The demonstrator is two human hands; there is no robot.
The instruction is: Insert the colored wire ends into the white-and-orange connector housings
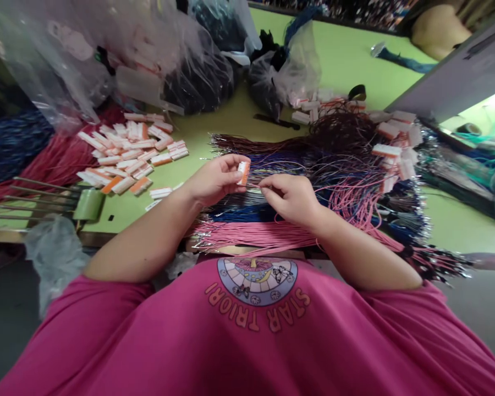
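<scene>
Between the thumb and fingers of my left hand (216, 179) is a small white and orange connector housing (243, 172), its orange side turned to the right. My right hand (291, 199) pinches a thin wire (254, 186) whose end points at the housing; whether the tip is inside it I cannot make out. Under both hands lie bundles of wires: pink wires (256, 235) nearest my body, blue wires (239, 213) behind them, and dark brown wires (264, 143) farthest off. A heap of loose white and orange connector housings (127, 151) sits left of my left hand.
More connector housings, with wires attached, are piled at the right (390, 149). Clear plastic bags (202, 71) stand at the back. A green cylinder with metal rods (88, 204) is at the left table edge. Teal wires (493, 165) lie far right; a person's arm (439, 30) shows behind.
</scene>
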